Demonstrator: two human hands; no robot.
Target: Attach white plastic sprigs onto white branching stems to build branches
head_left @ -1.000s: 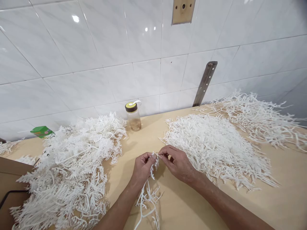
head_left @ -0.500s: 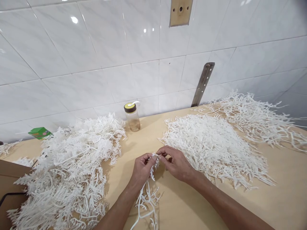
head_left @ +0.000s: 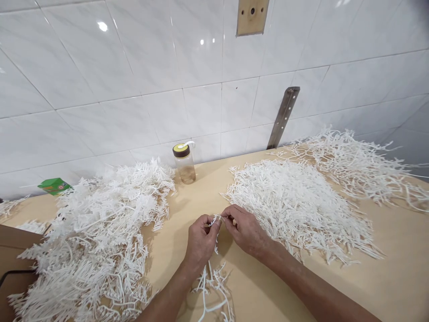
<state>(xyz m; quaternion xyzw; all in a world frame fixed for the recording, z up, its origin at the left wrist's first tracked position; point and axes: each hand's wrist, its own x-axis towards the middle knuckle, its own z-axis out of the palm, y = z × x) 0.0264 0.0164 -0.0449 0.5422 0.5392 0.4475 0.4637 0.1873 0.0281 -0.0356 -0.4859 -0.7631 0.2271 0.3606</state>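
Observation:
Between my hands is a white branched plastic sprig (head_left: 214, 303), its thin forked stems hanging down over the table. My left hand (head_left: 202, 241) is closed, thumb and fingers pinching the sprig near its top. Close beside it, my right hand (head_left: 246, 230) pinches a small white tip at the sprig's upper end. The fingertips almost meet, so the exact part gripped is partly hidden. A dense heap of short white plastic pieces (head_left: 298, 205) lies just right of my right hand. To the left spreads a large pile of white branched sprigs (head_left: 110, 223).
A clear bottle with a yellow-and-black lid (head_left: 185, 167) stands near the wall. Looser white branched stems (head_left: 365, 165) lie at the back right. A green packet (head_left: 54, 185) and a brown box (head_left: 16, 255) are at the left. A metal bracket (head_left: 284, 117) leans against the tiled wall.
My left hand has turned slightly, and the hanging stems have swung to the right. My right hand still pinches at the sprig's top, a touch farther right.

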